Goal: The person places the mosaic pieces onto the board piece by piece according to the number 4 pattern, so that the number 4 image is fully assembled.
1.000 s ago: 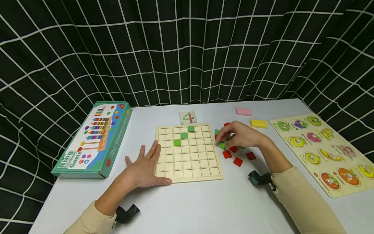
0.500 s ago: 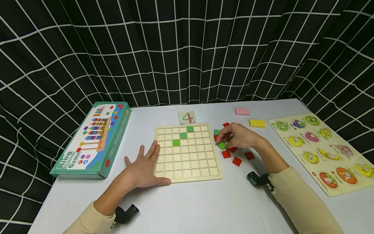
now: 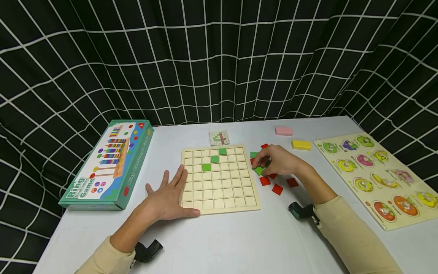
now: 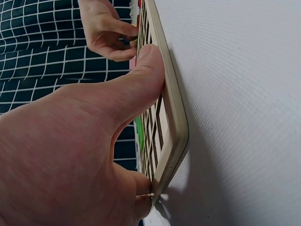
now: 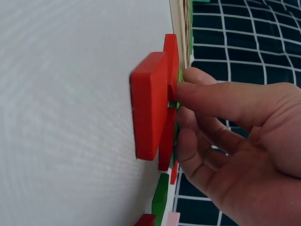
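Meanwhile, we press our flat left hand (image 3: 167,198) against the wooden grid board (image 3: 219,190) to steady it, as our right hand (image 3: 278,160) pinches a green tile (image 3: 259,170) among loose tiles beside it.

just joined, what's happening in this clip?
A person sits at a white table with a square wooden grid board in front of them. The left hand lies flat against the board's left edge, steadying it. The right hand pinches a green square tile from a loose cluster of red and green tiles just right of the board. Three green tiles already sit in a diagonal on the grid; the other cells are empty.
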A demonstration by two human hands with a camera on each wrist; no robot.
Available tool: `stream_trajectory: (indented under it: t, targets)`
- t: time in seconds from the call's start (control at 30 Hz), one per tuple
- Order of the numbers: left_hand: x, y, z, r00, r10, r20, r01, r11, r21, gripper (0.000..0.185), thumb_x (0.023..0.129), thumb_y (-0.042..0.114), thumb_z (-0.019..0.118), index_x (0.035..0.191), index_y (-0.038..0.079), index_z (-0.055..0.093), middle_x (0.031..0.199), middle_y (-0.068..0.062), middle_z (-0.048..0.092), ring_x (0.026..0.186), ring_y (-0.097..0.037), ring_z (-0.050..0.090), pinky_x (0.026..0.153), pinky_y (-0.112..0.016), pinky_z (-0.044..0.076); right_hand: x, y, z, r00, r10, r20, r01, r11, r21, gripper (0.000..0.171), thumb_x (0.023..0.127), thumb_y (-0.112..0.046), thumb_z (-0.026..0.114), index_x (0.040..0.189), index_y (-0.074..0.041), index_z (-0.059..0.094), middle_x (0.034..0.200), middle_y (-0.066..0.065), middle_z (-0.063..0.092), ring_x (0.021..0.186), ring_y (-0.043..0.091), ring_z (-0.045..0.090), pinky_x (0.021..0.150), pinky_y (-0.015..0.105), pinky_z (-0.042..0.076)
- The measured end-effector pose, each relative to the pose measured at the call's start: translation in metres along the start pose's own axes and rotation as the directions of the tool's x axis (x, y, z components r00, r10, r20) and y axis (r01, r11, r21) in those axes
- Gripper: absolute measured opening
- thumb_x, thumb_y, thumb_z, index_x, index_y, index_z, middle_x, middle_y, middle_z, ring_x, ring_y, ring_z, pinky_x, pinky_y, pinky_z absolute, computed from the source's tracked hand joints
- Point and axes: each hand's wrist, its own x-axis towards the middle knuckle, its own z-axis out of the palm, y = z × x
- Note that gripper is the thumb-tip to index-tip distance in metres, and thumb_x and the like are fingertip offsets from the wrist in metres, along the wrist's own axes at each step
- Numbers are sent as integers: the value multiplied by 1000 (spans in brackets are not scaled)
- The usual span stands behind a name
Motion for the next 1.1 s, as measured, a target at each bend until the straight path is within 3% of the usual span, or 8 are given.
stream_trajectory:
  t: [0.73,1.1]
  targets:
    - [2,-1,0,1000,0,1,0,1000,-15,131,77,77,74,168,8,9,177,-5,-3,159,-53,3,99,-95,10,-1,-3,2,1000,17,-22,-18,998,-56,27,80,5,84,104,-8,81,99,5,74,90,23,62,68,31,58]
    - [0,1,1,1000,4,-8,-4,1000,-14,133,76,77,76,168,7,10,178,-6,-3,158,-55,5,97,-96,11,-3,-4,-1,1000,9,-22,-10,1000,-8,27,81,2,84,106,-8,81,100,5,74,89,23,62,64,32,58]
